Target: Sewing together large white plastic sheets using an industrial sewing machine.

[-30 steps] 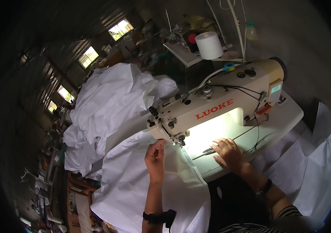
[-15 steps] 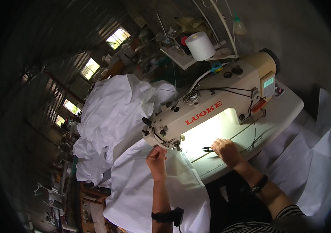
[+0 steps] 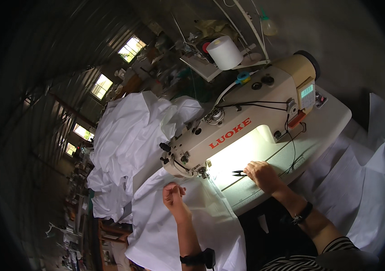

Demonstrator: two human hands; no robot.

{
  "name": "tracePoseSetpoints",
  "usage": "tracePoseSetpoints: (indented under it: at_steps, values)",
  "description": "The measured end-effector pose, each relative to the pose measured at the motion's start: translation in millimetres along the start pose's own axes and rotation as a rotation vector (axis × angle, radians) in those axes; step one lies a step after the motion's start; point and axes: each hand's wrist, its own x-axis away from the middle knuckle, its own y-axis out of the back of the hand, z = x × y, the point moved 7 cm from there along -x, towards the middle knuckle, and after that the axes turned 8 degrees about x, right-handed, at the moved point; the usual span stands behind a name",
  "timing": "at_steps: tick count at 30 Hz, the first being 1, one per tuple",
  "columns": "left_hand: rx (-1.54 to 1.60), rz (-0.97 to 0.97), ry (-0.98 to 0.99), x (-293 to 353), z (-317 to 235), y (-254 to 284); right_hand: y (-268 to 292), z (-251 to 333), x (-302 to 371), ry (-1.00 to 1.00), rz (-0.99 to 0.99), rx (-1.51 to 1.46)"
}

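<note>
A cream sewing machine (image 3: 235, 122) stands in front of me, its lamp lighting the bed below the arm. White fabric (image 3: 201, 212) runs under the needle end and drapes down over the near edge. Above this cloth, left of the needle, is my left hand (image 3: 174, 198), its fingers curled together; anything in them is too small to make out. My right hand (image 3: 262, 175) is closed round small dark thread snips (image 3: 238, 173), whose blades point left toward the needle. It rests at the near side of the lit machine bed (image 3: 246, 192).
A big heap of white fabric (image 3: 120, 140) lies behind and left of the machine. At the back stands a white thread cone (image 3: 224, 53). More white cloth (image 3: 337, 189) hangs at the right. A black cable (image 3: 294, 149) dangles by the control panel (image 3: 307, 93).
My left hand has drawn back from beside the needle, toward me and to the left. My right hand keeps its hold on the snips. The whole view has shifted slightly.
</note>
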Motion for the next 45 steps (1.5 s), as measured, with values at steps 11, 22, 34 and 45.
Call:
tracePoseSetpoints:
  at_steps: [11,22,34,45]
  values:
    - [0.485,0.054,0.274,22,-26,29,5,-10,-1,-0.229,0.141,-0.192]
    - [-0.019,0.182,0.239,121,-87,51,-6,-6,18,-0.538,0.322,-0.750]
    - [-0.480,0.910,0.441,243,-51,-52,24,96,74,-0.506,0.734,-1.417]
    - [-1.058,0.888,-0.475,132,-74,-88,88,115,54,0.064,0.367,-0.414]
